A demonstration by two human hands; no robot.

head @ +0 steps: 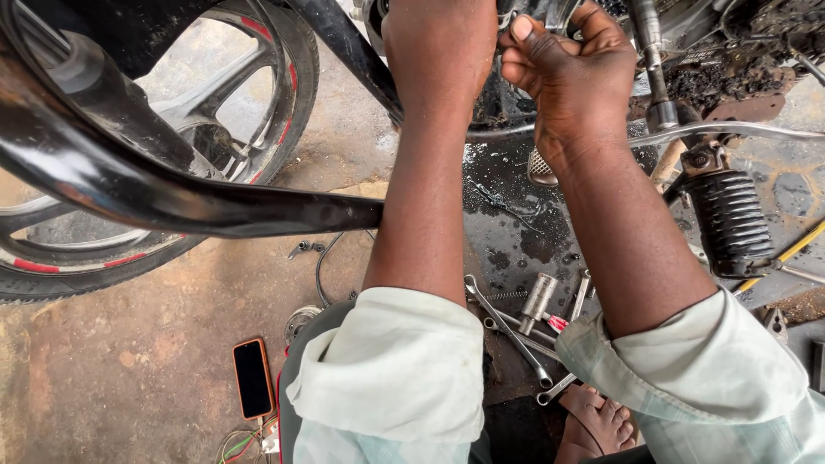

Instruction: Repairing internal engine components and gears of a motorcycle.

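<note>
- Hands reach up to the motorcycle's underside at 12 o'clock, side by side and nearly touching.
- Left hand point(438, 51) shows only its back; whether its fingers are clenched or released I cannot tell, since they are hidden behind the hand.
- Right hand point(571, 77) has its fingers curled tight, thumb pressed on top, pinching a small metal part point(550, 10) at the engine's lower edge; what the part is stays unclear.
- Ribbed footpeg point(730, 219) sits at 3 o'clock, just right of the right forearm.
- Wheel point(249, 103) with red rim stripes stands at 10 o'clock, and a black frame tube point(172, 198) crosses in front of it.
- Spanners point(507, 322) and a socket point(539, 299) lie on the oily floor point(129, 361) between the 2 forearms.
- Phone point(253, 378) with an orange edge lies at 7 o'clock.
</note>
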